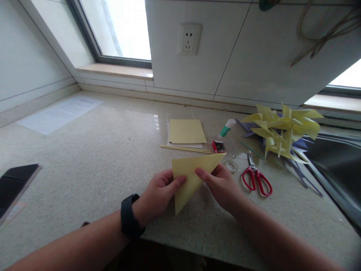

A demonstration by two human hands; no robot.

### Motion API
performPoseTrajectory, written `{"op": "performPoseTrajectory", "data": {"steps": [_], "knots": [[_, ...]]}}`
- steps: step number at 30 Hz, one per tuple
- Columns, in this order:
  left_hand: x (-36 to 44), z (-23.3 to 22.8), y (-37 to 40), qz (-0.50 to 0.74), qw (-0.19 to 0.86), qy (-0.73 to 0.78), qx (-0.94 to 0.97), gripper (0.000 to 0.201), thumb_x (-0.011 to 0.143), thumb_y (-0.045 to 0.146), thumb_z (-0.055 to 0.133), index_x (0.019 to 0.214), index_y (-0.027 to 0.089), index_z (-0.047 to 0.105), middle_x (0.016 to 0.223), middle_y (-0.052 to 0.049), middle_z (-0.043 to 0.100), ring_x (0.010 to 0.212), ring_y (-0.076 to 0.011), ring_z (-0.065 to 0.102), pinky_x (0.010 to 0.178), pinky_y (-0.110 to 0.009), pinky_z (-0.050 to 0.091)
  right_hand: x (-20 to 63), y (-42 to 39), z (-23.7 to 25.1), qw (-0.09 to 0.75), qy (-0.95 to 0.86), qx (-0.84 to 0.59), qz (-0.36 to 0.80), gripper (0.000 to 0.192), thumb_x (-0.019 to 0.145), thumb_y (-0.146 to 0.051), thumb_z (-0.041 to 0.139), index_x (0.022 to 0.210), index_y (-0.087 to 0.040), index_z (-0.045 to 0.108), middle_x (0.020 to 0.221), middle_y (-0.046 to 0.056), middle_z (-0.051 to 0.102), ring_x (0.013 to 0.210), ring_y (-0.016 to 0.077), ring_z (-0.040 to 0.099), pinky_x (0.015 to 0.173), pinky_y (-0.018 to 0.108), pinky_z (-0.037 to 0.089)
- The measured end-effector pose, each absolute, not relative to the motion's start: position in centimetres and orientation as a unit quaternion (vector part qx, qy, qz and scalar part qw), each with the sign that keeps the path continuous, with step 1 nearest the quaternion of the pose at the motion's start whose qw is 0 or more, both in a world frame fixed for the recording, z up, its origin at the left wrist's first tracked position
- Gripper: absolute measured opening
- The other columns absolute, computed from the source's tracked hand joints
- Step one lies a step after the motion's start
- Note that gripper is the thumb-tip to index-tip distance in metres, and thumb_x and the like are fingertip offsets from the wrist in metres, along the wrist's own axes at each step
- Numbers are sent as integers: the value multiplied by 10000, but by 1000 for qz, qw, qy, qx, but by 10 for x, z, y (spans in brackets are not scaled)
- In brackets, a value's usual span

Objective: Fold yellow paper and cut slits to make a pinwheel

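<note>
A sheet of yellow paper (188, 169), folded into a triangle, is held up above the front part of the counter. My left hand (158, 192) grips its left edge, thumb on the near face and the other fingers mostly hidden behind. On the right side, my right hand (222, 184) pinches the paper the same way, thumb in front. Just beyond the triangle lie thin wooden sticks (183, 149) and a small red box (218, 146) with tiny items inside. Behind them is a stack of square yellow paper (187, 131) on a clear wrapper.
Red-handled scissors (256, 177), a tape roll (231, 166) and a glue stick (227, 128) lie to the right. Several yellow paper pinwheels (282, 128) are piled beside a sink (335, 165). A printed sheet (60, 113) and a dark phone-like device (17, 184) lie left.
</note>
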State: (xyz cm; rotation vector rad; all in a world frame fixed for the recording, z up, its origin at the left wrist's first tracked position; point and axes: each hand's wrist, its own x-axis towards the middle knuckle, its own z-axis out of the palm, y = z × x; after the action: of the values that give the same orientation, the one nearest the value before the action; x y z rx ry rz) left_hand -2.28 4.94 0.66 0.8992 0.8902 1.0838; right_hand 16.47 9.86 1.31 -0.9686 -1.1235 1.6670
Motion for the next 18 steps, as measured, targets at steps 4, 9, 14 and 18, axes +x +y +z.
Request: {"op": "performPoseTrajectory", "data": {"steps": [4, 9, 14, 18], "knots": [[-23, 6, 49, 479, 670, 400, 402, 340, 890, 405, 730, 1145, 182, 738, 1027, -68, 771, 901, -178, 667, 801, -296, 493, 165, 98, 14, 441, -460, -382, 670, 297, 741, -370, 865, 993, -243, 771, 1042, 66, 790, 922, 221, 724, 841, 341, 560], [-22, 5, 49, 480, 673, 395, 400, 331, 886, 402, 733, 1137, 187, 743, 1016, -68, 772, 898, -184, 670, 801, -304, 499, 164, 97, 15, 439, -466, -384, 665, 299, 752, -376, 854, 1004, -242, 766, 1048, 71, 786, 934, 235, 726, 850, 355, 563], [-23, 5, 49, 478, 667, 398, 411, 315, 890, 403, 726, 1124, 194, 749, 1005, -63, 772, 896, -179, 668, 796, -296, 503, 163, 97, 15, 438, -465, -397, 658, 301, 744, -382, 856, 989, -235, 760, 1066, 80, 786, 909, 233, 729, 828, 354, 568], [-23, 5, 49, 470, 667, 401, 417, 312, 903, 398, 713, 1141, 198, 744, 1023, -63, 771, 905, -177, 665, 802, -295, 505, 163, 96, 14, 437, -460, -407, 657, 318, 739, -388, 856, 995, -229, 756, 1066, 85, 786, 915, 245, 732, 836, 372, 569]]}}
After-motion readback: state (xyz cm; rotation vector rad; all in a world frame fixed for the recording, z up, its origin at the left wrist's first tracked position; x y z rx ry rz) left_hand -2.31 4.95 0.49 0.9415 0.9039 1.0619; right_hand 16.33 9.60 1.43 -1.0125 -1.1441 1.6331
